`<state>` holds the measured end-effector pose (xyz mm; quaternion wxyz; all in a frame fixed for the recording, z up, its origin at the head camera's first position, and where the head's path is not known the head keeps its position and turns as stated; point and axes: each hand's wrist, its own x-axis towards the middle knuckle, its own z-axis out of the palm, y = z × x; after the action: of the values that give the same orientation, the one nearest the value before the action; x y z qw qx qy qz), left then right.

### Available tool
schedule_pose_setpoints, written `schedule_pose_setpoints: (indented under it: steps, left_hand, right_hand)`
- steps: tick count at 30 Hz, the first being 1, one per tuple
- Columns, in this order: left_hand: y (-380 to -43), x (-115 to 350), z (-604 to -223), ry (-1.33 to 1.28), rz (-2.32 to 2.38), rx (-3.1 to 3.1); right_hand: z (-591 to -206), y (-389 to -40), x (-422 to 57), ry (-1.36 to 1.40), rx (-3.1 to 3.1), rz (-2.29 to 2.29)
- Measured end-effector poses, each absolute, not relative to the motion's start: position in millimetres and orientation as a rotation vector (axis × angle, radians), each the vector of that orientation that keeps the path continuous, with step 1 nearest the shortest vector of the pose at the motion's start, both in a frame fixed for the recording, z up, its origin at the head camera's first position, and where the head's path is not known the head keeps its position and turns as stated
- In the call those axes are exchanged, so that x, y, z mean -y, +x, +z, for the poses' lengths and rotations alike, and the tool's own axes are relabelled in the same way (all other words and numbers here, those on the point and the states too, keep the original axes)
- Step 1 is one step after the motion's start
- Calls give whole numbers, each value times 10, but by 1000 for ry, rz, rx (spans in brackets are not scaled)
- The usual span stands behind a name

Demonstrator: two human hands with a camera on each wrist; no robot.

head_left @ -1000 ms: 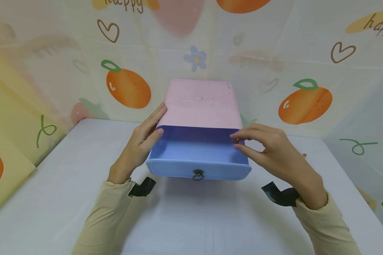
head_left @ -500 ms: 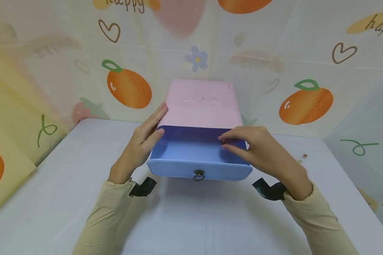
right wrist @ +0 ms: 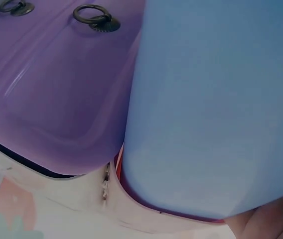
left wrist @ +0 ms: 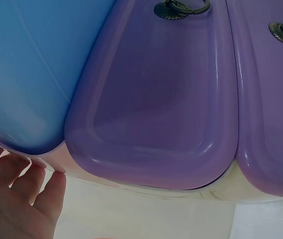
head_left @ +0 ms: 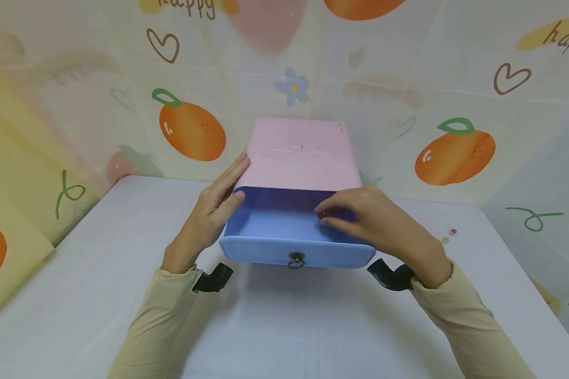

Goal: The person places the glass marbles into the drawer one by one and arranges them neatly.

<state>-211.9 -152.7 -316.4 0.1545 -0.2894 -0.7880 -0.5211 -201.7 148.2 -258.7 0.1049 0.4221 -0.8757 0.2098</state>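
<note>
A pink cabinet (head_left: pixel 303 152) stands against the back cloth, its blue top drawer (head_left: pixel 261 250) pulled out, with a ring pull (head_left: pixel 296 261) on the drawer front. My left hand (head_left: pixel 204 216) rests along the cabinet's left side, thumb at the drawer opening; in the left wrist view the left fingers (left wrist: pixel 49 196) touch the pale casing. My right hand (head_left: pixel 379 221) reaches over the drawer's right wall and pinches a small brown object (head_left: pixel 323 215) inside, mostly hidden by the fingers. Its kind cannot be told. Only an edge of the right hand (right wrist: pixel 271 221) shows in the right wrist view.
Two tiny ring-shaped pieces, one reddish brown (head_left: pixel 452 231) and one greenish (head_left: pixel 445 240), lie on the white table (head_left: pixel 294 326) at right. Below the blue drawer are purple drawers (left wrist: pixel 156 99) with ring pulls, shut. A fruit-print cloth (head_left: pixel 379 110) hangs behind.
My right hand has moved left, from the drawer's right edge to inside it, carrying the small brown object. The two tiny pieces on the table have come into full view. My left hand stays put.
</note>
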Motion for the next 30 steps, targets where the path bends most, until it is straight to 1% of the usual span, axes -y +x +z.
schedule_pose_setpoints:
  steps: [12, 30]
  left_hand:
    - [-2127, 1518, -3156, -839, -1492, 2257]
    - [-2122, 1536, -3163, -817, -1486, 2274]
  right_hand:
    - [-2557, -2058, -1435, 1301, 2654, 538]
    - [-2551, -2048, -1399, 1273, 2726, 469]
